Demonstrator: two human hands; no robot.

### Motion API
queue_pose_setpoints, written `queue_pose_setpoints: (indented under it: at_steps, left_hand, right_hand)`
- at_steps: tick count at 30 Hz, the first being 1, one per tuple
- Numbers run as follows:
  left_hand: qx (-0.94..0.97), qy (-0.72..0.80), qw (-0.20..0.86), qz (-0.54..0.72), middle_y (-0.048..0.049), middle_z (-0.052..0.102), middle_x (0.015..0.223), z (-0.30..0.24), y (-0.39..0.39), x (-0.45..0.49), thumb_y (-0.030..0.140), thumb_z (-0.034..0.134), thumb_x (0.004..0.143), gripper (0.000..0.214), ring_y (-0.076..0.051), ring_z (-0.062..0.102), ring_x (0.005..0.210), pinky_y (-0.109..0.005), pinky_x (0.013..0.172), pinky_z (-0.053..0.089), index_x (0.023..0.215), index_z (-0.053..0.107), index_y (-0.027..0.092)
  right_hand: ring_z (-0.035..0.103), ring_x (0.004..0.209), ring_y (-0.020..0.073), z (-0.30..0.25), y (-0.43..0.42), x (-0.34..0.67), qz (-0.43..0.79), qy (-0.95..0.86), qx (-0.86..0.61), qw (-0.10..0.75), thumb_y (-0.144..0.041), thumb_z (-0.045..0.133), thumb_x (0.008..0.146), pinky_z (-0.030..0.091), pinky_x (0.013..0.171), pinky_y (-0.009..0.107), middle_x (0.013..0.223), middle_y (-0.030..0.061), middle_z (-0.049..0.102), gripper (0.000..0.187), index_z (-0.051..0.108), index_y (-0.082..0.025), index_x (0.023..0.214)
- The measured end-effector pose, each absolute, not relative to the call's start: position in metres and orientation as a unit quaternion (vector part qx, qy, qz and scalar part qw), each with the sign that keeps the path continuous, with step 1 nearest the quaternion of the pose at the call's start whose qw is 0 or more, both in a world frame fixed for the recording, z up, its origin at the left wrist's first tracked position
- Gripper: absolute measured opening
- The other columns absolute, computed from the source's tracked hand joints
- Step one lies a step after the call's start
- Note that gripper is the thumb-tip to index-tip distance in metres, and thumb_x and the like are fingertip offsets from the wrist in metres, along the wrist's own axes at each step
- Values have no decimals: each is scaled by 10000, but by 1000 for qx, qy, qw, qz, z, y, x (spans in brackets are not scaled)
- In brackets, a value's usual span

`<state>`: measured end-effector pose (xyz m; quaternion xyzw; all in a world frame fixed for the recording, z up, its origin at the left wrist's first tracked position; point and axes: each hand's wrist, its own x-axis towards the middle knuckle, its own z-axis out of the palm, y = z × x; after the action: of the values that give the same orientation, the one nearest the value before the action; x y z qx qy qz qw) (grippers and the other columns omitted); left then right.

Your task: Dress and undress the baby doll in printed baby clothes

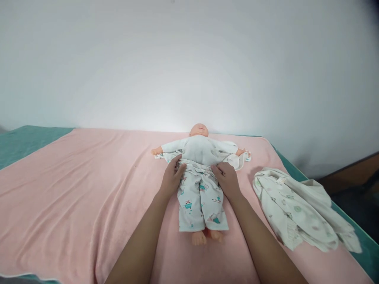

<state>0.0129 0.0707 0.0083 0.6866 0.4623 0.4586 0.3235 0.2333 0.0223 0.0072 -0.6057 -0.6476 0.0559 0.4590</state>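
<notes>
A baby doll (199, 149) lies on its back with its head by the wall and both arms spread wide. It has a white body and wears white printed pants (201, 197), its bare feet poking out below the cuffs. A printed baby shirt (240, 161) is spread beneath its arms and back. My left hand (173, 175) grips the pants' waistband at the doll's left-of-picture hip, thumb and fingers pinched. On the opposite hip, my right hand (226, 176) pinches the same waistband. The fabric is gathered in folds between both hands.
A pink blanket (74, 197) covers most of the bed, over a green sheet (35, 140). To the right lies a crumpled heap of pale printed baby clothing (296, 209). A white wall (177, 63) rises behind. Something dark brown (352, 173) stands beyond the right edge.
</notes>
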Motion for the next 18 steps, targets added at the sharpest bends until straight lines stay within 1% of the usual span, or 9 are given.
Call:
queue_pose_setpoints:
  at_steps: [4, 6, 9, 11, 15, 18]
  left_hand:
    - [688, 452, 353, 444, -72, 544, 1317, 10, 79, 17, 482, 437, 912, 472, -228, 510, 1182, -388, 1007, 382, 1320, 471, 248]
    - [691, 441, 356, 449, -77, 524, 1343, 10, 83, 19, 476, 438, 913, 468, -231, 486, 1221, -391, 1038, 362, 1315, 472, 238]
    - [696, 425, 356, 457, -75, 525, 1344, 11, 89, 21, 457, 438, 917, 450, -224, 480, 1236, -383, 1049, 364, 1304, 480, 231]
    - [702, 414, 353, 459, -65, 543, 1323, 13, 95, 22, 440, 424, 926, 423, -216, 492, 1224, -377, 1049, 371, 1284, 504, 230]
    - [713, 411, 347, 450, -66, 583, 1254, 16, 103, 26, 426, 372, 947, 386, -211, 519, 1186, -385, 1048, 379, 1220, 557, 225]
    - [734, 399, 282, 472, -88, 504, 1329, 16, 99, 26, 400, 392, 945, 392, -207, 455, 1255, -391, 1071, 357, 1287, 485, 233]
  right_hand:
    - [476, 701, 163, 8, 24, 235, 177, -597, -606, 495, -507, 485, 881, 366, 631, 288, 705, -14, 502, 345, 485, -213, 699]
    - [470, 681, 161, 6, 24, 237, 235, -580, -602, 495, -534, 524, 846, 373, 601, 281, 724, -19, 504, 323, 517, -218, 782]
    - [456, 652, 160, 3, 23, 240, 297, -576, -592, 479, -556, 609, 772, 376, 556, 274, 743, -23, 500, 359, 518, -225, 877]
    - [474, 698, 172, 2, 23, 241, 288, -586, -593, 472, -550, 658, 732, 400, 589, 286, 790, -11, 511, 388, 517, -225, 892]
    - [491, 845, 217, 1, 23, 239, 179, -600, -603, 495, -539, 685, 716, 436, 680, 337, 904, 34, 518, 387, 538, -222, 881]
    - [460, 1025, 260, 8, 22, 234, 102, -634, -580, 501, -526, 681, 736, 428, 829, 402, 1054, 76, 513, 377, 586, -234, 954]
